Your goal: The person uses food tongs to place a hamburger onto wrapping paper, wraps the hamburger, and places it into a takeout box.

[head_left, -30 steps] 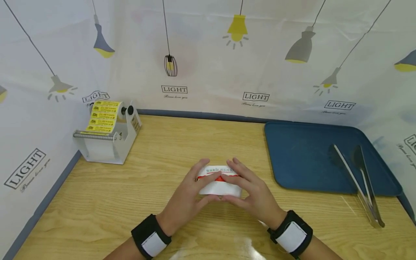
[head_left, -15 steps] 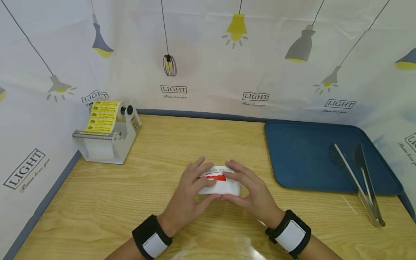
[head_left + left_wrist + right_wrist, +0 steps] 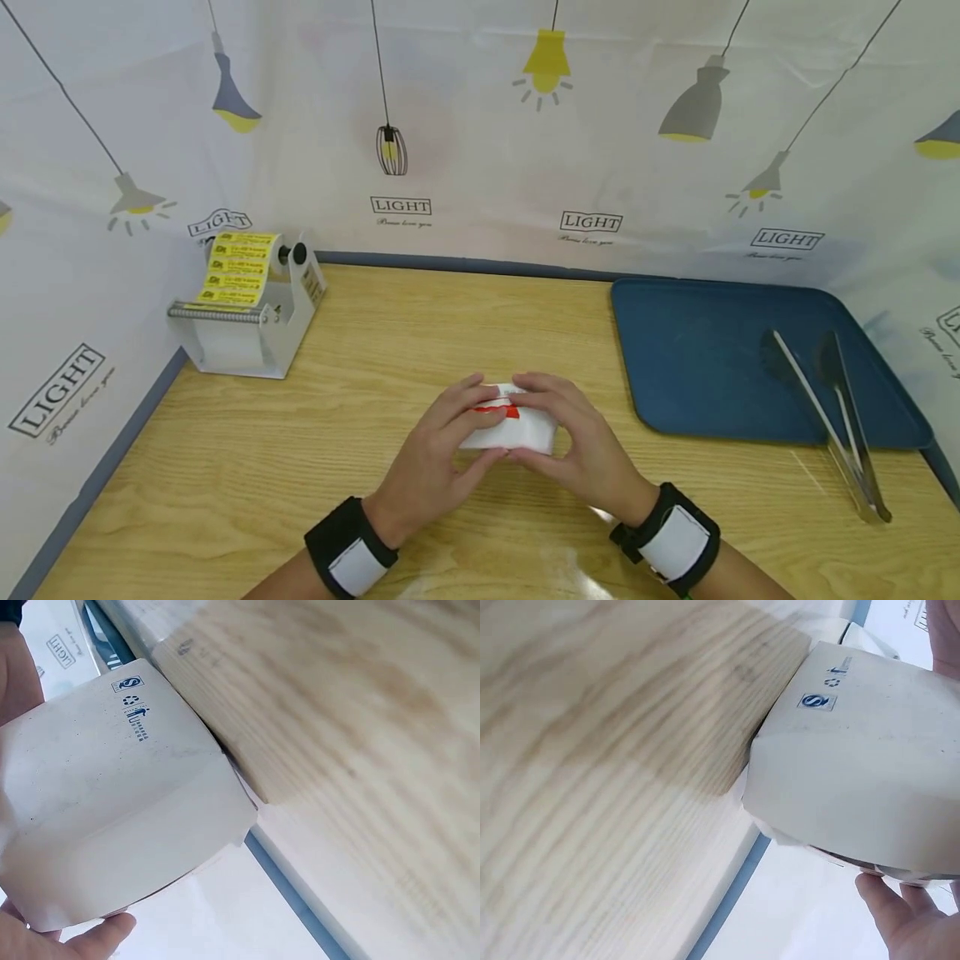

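Note:
A small white paper food box (image 3: 528,432) with a red strip sits between both hands at the middle of the table's near part. My left hand (image 3: 427,442) grips its left side, thumb along the near edge and fingers curved over the top. From the right, my right hand (image 3: 592,446) grips it the same way, and the two thumb tips meet at the near edge. In the left wrist view the box's side (image 3: 112,787) shows blue printed symbols, with fingertips at its far edge. Similar symbols appear on the box (image 3: 855,765) in the right wrist view. Fingers cover much of its top.
A label dispenser (image 3: 277,333) with a roll of yellow labels (image 3: 236,271) stands at the back left. At the right lies a dark blue tray (image 3: 697,358), with metal tongs (image 3: 851,450) resting across its front edge. Printed white sheeting (image 3: 487,125) walls the table (image 3: 225,483).
The left fingers first lifted and spread, showing the red strip, then settled back on the box top. The right fingers have bent lower over the top, covering more of the print.

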The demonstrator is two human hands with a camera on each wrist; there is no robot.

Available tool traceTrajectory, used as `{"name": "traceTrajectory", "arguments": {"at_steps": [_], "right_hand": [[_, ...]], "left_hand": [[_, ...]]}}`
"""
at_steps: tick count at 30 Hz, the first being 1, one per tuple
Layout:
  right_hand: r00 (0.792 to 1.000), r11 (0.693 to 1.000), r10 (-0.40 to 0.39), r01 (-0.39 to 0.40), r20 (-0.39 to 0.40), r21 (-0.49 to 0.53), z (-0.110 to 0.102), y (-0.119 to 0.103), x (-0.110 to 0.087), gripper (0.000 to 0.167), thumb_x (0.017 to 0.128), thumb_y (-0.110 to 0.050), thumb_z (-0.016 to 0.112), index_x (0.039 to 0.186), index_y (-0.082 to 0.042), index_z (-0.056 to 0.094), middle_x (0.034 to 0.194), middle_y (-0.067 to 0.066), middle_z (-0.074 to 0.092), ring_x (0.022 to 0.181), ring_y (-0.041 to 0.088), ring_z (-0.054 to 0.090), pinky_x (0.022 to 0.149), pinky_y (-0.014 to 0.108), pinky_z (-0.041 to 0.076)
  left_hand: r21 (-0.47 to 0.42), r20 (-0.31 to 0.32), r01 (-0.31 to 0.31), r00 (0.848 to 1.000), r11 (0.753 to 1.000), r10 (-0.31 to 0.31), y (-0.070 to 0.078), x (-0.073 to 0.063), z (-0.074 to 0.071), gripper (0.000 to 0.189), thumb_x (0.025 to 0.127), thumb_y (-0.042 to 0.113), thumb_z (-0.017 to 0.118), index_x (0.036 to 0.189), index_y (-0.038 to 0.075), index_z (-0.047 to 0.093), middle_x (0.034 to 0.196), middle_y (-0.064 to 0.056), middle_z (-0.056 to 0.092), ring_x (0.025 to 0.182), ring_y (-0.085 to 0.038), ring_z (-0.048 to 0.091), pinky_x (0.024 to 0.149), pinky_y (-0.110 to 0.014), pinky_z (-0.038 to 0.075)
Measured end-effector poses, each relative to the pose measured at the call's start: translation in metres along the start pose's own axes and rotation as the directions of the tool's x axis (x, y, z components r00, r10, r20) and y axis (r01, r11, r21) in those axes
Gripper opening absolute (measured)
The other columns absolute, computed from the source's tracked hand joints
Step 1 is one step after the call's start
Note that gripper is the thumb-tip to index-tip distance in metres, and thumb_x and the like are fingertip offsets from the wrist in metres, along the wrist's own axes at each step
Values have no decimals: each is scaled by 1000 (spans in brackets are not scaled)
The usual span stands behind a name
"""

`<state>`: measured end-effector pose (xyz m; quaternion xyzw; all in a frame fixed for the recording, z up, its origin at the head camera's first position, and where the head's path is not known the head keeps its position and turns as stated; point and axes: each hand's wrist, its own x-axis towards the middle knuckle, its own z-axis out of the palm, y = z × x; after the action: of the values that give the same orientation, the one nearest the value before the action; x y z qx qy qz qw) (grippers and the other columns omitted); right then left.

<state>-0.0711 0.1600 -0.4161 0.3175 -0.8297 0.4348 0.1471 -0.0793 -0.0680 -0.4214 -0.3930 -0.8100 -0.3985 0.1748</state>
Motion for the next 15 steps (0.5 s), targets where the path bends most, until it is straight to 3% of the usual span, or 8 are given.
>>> {"name": "traceTrajectory", "arguments": {"at_steps": [7, 11, 15], "right_hand": [[999, 1000, -21, 21, -27, 12, 1, -1, 0, 63, 71, -4, 92, 128, -12, 66, 143, 11, 56, 131, 31, 52, 97, 34, 55], [1000, 1000, 5, -5, -4, 21, -1, -1, -1, 75, 73, -9, 92, 139, -11, 58, 144, 9, 54, 131, 28, 51, 101, 33, 51], [995, 992, 96, -97, 15, 82, -1, -4, -2, 70, 91, -11, 78, 152, -9, 45, 151, 9, 48, 137, 27, 46, 111, 30, 41]], "left_hand": [[34, 27, -37, 999, 999, 36, -1, 0, 0, 28, 92, 21, 77, 118, 9, 72, 142, -5, 60, 143, -30, 44, 117, -46, 37], [44, 39, -61, 997, 997, 60, 0, 0, -1, 31, 96, 22, 73, 123, 9, 68, 142, -6, 59, 142, -30, 44, 118, -44, 36], [33, 30, -82, 996, 996, 81, -1, 1, -2, 37, 96, 19, 72, 131, 9, 65, 141, -7, 58, 141, -30, 44, 117, -43, 37]]}}
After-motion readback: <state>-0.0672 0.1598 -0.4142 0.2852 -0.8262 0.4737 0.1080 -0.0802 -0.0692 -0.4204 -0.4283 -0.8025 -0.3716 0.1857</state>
